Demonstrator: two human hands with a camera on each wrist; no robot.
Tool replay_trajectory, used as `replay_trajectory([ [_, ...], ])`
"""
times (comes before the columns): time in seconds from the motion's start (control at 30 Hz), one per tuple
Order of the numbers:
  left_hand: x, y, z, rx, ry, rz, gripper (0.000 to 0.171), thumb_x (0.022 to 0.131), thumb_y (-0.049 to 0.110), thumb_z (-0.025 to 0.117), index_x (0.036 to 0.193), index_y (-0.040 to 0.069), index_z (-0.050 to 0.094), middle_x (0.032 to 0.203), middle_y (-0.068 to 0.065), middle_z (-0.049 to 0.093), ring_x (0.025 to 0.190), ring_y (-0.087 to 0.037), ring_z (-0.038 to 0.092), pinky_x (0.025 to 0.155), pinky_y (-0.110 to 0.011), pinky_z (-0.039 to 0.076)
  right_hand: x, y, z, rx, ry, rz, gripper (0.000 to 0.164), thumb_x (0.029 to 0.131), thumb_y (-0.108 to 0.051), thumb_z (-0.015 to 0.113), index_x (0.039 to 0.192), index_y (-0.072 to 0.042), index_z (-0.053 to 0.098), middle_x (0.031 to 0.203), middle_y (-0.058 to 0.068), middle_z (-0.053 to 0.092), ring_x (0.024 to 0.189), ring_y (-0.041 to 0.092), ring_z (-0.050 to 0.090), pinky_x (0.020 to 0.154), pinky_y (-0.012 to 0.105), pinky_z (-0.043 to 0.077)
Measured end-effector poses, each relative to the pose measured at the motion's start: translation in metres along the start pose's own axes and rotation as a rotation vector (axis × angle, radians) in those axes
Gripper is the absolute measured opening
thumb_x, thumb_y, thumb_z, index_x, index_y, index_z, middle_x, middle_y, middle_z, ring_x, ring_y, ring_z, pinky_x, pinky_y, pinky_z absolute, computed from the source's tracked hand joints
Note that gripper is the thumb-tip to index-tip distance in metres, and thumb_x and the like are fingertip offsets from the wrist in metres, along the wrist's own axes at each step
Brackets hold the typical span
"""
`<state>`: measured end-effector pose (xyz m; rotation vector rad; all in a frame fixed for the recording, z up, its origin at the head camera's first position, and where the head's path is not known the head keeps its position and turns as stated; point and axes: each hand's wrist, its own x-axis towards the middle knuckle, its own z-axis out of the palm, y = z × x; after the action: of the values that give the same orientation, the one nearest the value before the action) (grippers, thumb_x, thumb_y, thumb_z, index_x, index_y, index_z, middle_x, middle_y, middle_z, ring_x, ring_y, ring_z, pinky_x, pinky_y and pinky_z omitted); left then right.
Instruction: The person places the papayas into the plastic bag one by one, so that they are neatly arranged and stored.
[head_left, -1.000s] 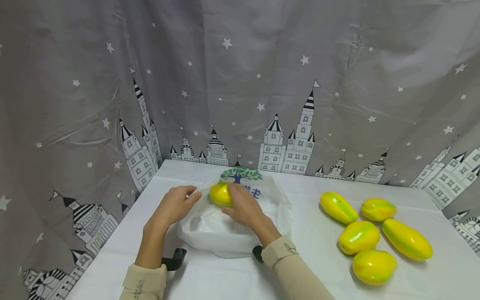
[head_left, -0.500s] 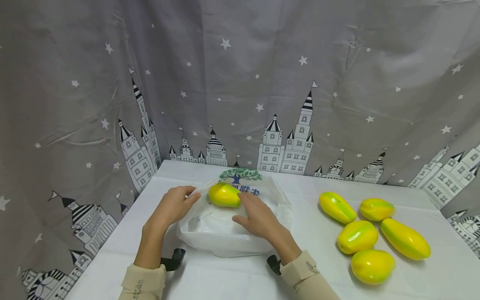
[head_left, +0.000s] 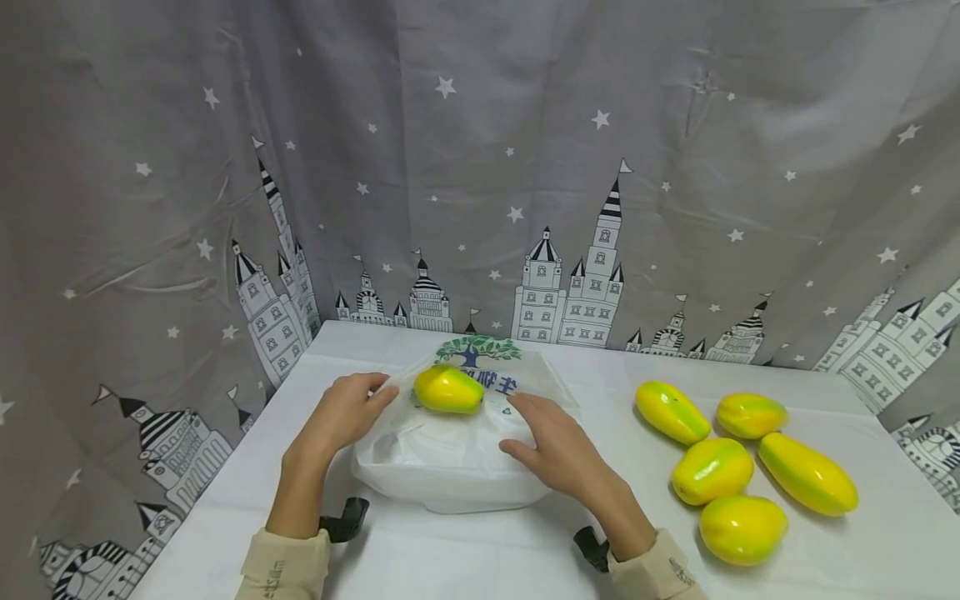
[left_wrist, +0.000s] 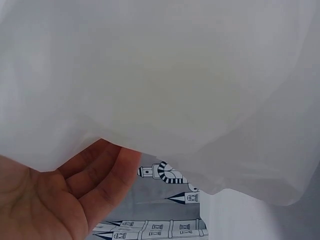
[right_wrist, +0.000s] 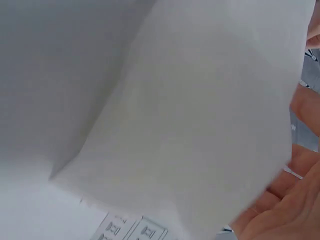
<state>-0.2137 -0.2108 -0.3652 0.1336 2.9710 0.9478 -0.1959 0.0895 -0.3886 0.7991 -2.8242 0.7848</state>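
My left hand (head_left: pixel 347 412) pinches the rim of the white bag (head_left: pixel 450 487) at ten o'clock; my right hand (head_left: pixel 558 448) sits at three, fingers extended, thumb spread. One yellow-green fruit (head_left: pixel 448 390) lies in the bag's mouth towards eleven. Five more fruits (head_left: pixel 712 472) cluster on the worktop (head_left: pixel 450 558) farther out, towards three.

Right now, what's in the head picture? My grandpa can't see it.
One yellow fruit lies in a white plastic bag; a person's left hand holds the bag's edge, the open right hand is near its right side. Five more fruits lie to the right on a white table, before a gray castle-print curtain.
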Motion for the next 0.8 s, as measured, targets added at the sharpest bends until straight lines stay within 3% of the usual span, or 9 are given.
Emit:
replay_trajectory([
  [0.37, 0.001, -0.001, 0.0, 0.002, 0.005, 0.004, 0.047, 0.103, 0.026, 0.051, 0.134, -0.008, 0.054, 0.133, -0.026, 0.056, 0.127, -0.046, 0.048, 0.105, -0.061, 0.037, -0.033, 0.022, -0.021, -0.041, 0.054, 0.031, 0.054, 0.091, -0.028, 0.073, 0.136, -0.005, 0.056, 0.137, 0.01, 0.058, 0.128, 0.029, 0.051, 0.106, 0.048, 0.041],
  [0.6, 0.002, -0.003, 0.0, 0.007, 0.004, 0.004, 0.047, 0.103, 0.026, 0.051, 0.134, -0.008, 0.054, 0.134, -0.027, 0.056, 0.127, -0.047, 0.047, 0.105, -0.062, 0.036, -0.053, 0.036, -0.03, -0.047, 0.134, 0.027, 0.05, 0.09, -0.027, 0.074, 0.132, -0.005, 0.06, 0.132, 0.009, 0.061, 0.123, 0.03, 0.055, 0.102, 0.049, 0.045],
  [0.8, 0.001, -0.003, 0.0, -0.001, 0.003, -0.003, 0.047, 0.103, 0.027, 0.051, 0.135, -0.008, 0.053, 0.135, -0.026, 0.055, 0.127, -0.046, 0.047, 0.105, -0.061, 0.036, -0.058, 0.056, -0.044, -0.039, 0.231, 0.033, 0.046, 0.088, -0.021, 0.076, 0.128, -0.001, 0.062, 0.125, 0.014, 0.064, 0.116, 0.034, 0.059, 0.097, 0.052, 0.048],
])
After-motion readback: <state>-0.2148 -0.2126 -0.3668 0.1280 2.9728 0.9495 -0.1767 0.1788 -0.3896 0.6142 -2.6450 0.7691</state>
